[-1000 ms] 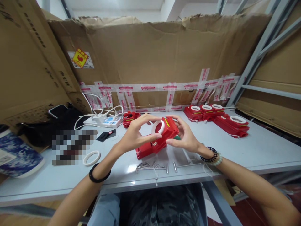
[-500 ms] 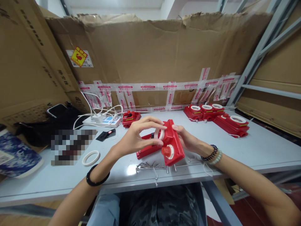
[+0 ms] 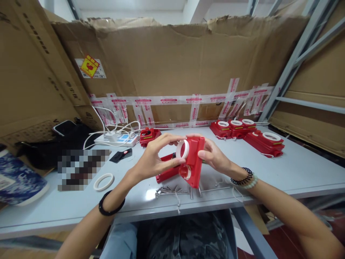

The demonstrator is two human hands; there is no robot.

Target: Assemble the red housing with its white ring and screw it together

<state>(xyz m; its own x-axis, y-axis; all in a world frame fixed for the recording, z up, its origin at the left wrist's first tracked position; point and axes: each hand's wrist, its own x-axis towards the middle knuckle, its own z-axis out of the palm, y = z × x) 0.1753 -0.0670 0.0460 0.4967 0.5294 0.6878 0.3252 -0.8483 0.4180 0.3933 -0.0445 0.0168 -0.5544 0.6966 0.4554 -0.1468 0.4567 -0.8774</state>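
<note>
Above the table, a red plastic housing cover (image 3: pixel 198 158) is held up, tilted, its face turned toward the left. My right hand (image 3: pixel 217 157) grips it by its right side, thumb in front and the other fingers partly hidden behind. Thumb and fingers of my left hand (image 3: pixel 151 158) pinch a white ring (image 3: pixel 178 149) at the cover's round opening; whether it is fully seated I cannot tell. Below the ring, a red knob (image 3: pixel 184 172) with a white collar juts from the cover. Behind my left hand lies a red base part (image 3: pixel 164 176), partly hidden.
Loose screws (image 3: pixel 170 189) lie near the front edge. A second white ring (image 3: pixel 102 189) rests at left. Several red housings (image 3: pixel 262 145) stand at back right, another red unit (image 3: pixel 147 138) beside a power strip (image 3: pixel 118 138). A patterned blue container (image 3: pixel 24 178) is far left.
The cover has been turned in my hands, so the ring and its opening now show more plainly. My right thumb has moved down along the cover's edge.
</note>
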